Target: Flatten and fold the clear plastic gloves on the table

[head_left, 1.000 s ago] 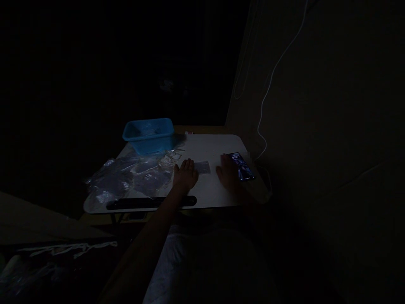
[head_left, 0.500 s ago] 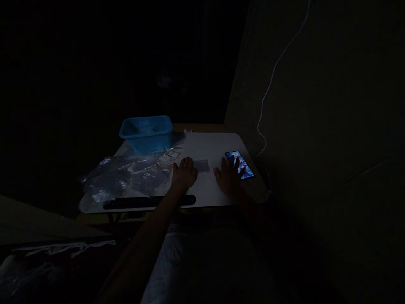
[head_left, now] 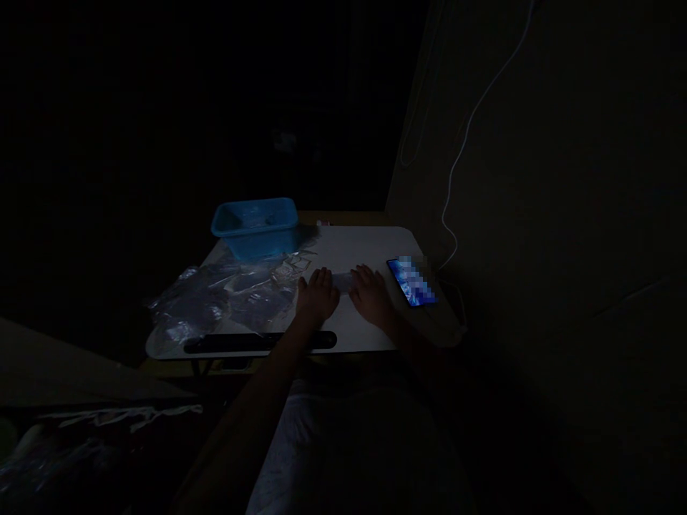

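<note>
A small clear plastic piece (head_left: 342, 283) lies flat on the white table (head_left: 359, 247) between my two hands. My left hand (head_left: 318, 293) rests palm down at its left end, fingers spread. On its right end lies my right hand (head_left: 370, 293), also palm down with fingers apart. Neither hand grips anything. To the right of my right hand is a phone (head_left: 411, 282) with a lit screen, partly pixelated. Crumpled clear plastic sheets (head_left: 252, 300) spread over the table left of my left hand.
A blue basin (head_left: 262, 239) stands at the table's back left. A black strip (head_left: 230, 343) runs along the front edge. One white cable (head_left: 449, 179) hangs down the wall on the right. The surroundings are very dark.
My right hand has moved left, off the phone and onto the plastic piece's right end. My left hand stays at the left end. The view has shifted slightly.
</note>
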Demonstrator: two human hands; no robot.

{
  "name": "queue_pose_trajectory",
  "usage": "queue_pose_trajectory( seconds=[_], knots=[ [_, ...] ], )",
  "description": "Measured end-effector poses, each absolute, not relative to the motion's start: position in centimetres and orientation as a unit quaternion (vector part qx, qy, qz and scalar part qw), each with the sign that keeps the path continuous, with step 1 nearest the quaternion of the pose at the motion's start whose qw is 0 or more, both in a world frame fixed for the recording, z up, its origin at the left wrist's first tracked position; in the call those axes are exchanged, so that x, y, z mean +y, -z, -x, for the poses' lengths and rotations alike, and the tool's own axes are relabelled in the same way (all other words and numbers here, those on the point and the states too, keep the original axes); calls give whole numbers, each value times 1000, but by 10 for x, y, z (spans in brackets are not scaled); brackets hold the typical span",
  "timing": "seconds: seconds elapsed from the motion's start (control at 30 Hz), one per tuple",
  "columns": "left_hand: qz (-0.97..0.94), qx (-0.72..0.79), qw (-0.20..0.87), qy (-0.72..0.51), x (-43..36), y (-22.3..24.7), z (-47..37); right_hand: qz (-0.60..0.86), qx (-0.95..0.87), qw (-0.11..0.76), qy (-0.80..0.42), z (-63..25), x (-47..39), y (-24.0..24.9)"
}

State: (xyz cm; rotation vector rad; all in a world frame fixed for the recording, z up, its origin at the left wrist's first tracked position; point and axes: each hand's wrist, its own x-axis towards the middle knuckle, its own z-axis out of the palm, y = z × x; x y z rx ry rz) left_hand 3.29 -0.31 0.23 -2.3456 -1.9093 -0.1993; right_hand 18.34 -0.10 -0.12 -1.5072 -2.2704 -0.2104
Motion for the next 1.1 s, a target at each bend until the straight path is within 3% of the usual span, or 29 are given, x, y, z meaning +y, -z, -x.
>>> queue_pose_trajectory(
  seconds=[0.23, 0.47, 1.1],
  knots=[
    [770, -633, 43, 75, -2, -2, -33, 494, -845, 195, 60, -177, -5, 2],
    [772, -630, 40, 75, -3, -2, -33, 555, -802, 197, 99, -194, -9, 6],
    [773, -629, 46, 69, -3, -2, -33, 509, -843, 171, 42, -178, -2, -1]
  ],
)
